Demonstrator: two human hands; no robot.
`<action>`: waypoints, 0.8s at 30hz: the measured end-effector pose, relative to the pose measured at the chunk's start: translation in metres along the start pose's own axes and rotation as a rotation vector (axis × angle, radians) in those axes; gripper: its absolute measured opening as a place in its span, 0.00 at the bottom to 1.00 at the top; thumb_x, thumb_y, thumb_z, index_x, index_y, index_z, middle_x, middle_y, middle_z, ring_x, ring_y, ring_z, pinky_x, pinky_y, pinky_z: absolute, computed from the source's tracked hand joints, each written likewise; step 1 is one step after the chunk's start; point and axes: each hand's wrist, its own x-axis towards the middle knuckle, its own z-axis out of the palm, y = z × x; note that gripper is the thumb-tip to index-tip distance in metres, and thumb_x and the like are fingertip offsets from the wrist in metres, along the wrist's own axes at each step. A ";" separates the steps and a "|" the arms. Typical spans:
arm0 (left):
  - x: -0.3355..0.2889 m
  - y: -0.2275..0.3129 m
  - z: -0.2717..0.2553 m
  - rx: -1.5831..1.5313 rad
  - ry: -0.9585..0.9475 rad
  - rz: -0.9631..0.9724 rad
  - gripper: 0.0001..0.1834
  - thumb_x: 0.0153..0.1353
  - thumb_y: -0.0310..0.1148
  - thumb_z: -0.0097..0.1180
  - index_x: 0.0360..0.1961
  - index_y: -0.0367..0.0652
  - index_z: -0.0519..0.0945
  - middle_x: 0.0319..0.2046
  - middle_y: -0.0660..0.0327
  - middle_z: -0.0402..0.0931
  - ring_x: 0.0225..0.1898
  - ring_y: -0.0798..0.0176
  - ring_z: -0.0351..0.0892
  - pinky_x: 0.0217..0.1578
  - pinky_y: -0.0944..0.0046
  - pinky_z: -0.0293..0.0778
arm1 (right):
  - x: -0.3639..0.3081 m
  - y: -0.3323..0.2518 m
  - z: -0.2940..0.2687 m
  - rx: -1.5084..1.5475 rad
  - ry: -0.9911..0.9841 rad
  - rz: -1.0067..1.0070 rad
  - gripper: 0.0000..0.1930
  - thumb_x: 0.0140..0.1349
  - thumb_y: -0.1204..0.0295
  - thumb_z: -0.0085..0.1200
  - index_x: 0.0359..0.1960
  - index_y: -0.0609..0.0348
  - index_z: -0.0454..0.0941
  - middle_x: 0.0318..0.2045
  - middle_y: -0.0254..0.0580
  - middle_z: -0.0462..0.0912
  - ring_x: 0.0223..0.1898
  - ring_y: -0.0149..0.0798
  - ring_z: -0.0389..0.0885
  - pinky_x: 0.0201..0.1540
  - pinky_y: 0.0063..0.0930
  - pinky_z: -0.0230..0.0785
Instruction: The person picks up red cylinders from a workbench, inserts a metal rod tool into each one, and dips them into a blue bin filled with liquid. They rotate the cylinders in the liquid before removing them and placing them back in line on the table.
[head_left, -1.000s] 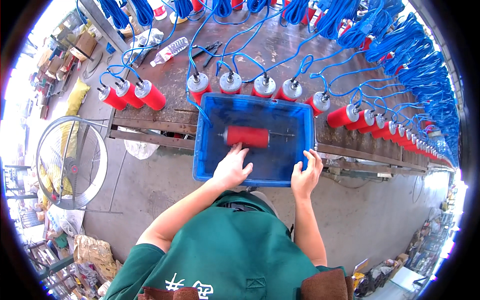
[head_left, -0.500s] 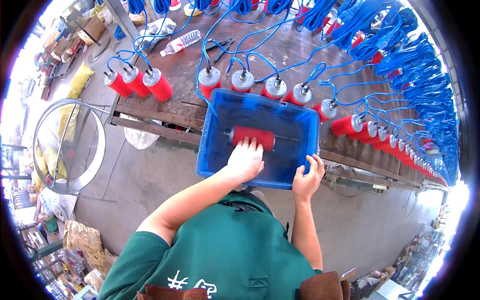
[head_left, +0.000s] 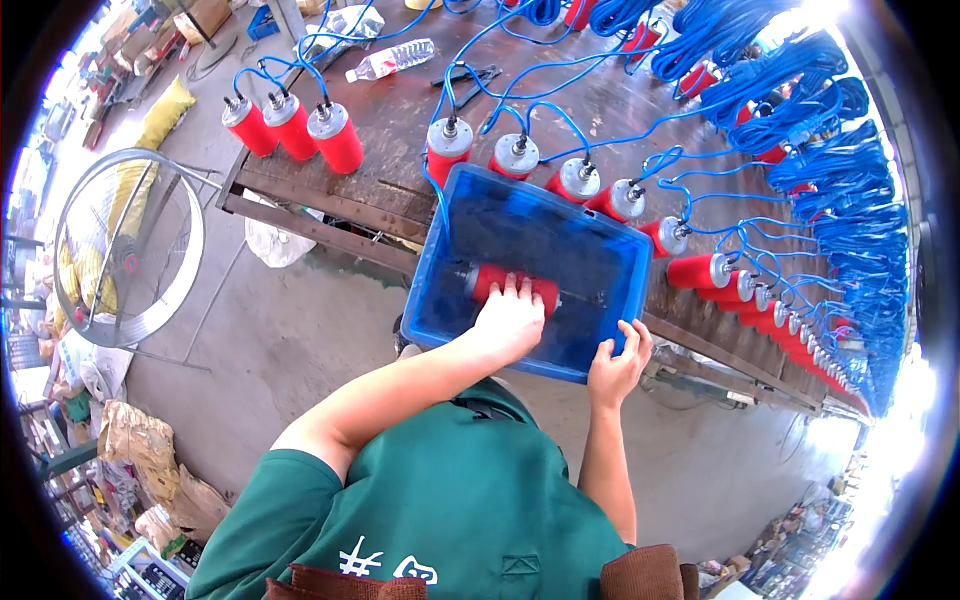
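A red cylinder with a metal end (head_left: 487, 280) lies on its side inside a deep blue plastic bin (head_left: 432, 265), whose dark inside looks like it holds water. My left hand (head_left: 512, 318) reaches into the bin, its fingers curled over the top of the cylinder. At the bin's near right corner, my right hand (head_left: 618, 370) grips the rim, thumb and fingers on either side. A blue cable (head_left: 443, 205) runs over the bin's left far corner and down inside. The underside of the cylinder is hidden.
Along the edge of the brown table (head_left: 385, 195) stand several red cylinders (head_left: 340, 150) with blue cables, continuing right (head_left: 695, 271). Coiled blue cables (head_left: 845, 190) fill the far right. A plastic bottle (head_left: 395, 60) and pliers (head_left: 475, 85) lie behind. A round fan (head_left: 130, 250) stands left.
My view has shifted, so the table appears higher and farther right. Inside the bin, my left hand and the cylinder sit a little nearer to me. My right hand keeps its place on the rim.
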 end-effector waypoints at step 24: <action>-0.019 0.006 -0.024 -0.288 -0.249 0.024 0.26 0.70 0.32 0.50 0.64 0.24 0.78 0.62 0.28 0.77 0.65 0.22 0.77 0.61 0.33 0.78 | 0.004 -0.001 0.002 -0.112 -0.055 0.000 0.18 0.59 0.80 0.58 0.52 0.58 0.83 0.63 0.49 0.75 0.68 0.56 0.72 0.71 0.50 0.66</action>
